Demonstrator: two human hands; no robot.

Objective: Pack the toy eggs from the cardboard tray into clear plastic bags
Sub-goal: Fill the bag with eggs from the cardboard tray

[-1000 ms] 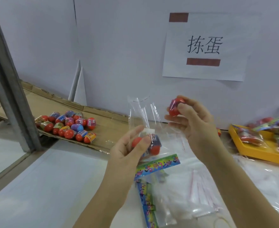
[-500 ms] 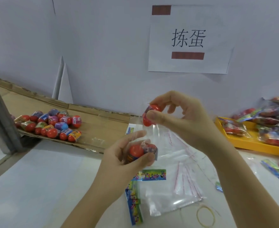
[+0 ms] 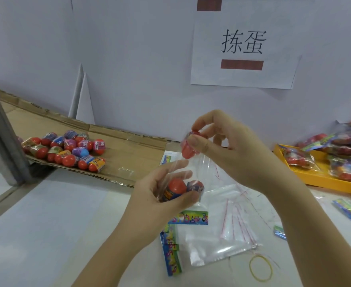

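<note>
- head view, looking down at a white surface (image 3: 46,224) set against a pale wall; both bare forearms reach in from the bottom edge.
- the left hand (image 3: 160,195) is raised above the surface, palm turned to the right. its fingers and thumb curl round the lower part of a clear plastic bag (image 3: 191,170).
- 2 eggs (image 3: 176,188) sit side by side inside the bag, within that hand's grip, red ends up.
- the right hand (image 3: 228,150) is higher and just to the right, wrist bent. its thumb and index finger pinch a red toy egg (image 3: 188,150) at the bag's mouth, and the other fingers are loosely curled, apart from the egg.
- plastic film seems to lap over this egg; how far in it is cannot be told.
- a flat cardboard tray (image 3: 129,154) lies at the back left against the wall. a cluster of loose toy eggs (image 3: 71,150) sits on its left part, well apart from both hands.
- under the hands lies a stack of empty bags (image 3: 222,220) with red seal lines. colourful printed cards (image 3: 171,257) lie beside it, and a yellow rubber band (image 3: 250,268) lies near.
- at the right, a yellow tray (image 3: 319,179) is heaped with filled bags (image 3: 340,150).
- a white paper sign (image 3: 243,44) with 2 black characters hangs on the wall.
</note>
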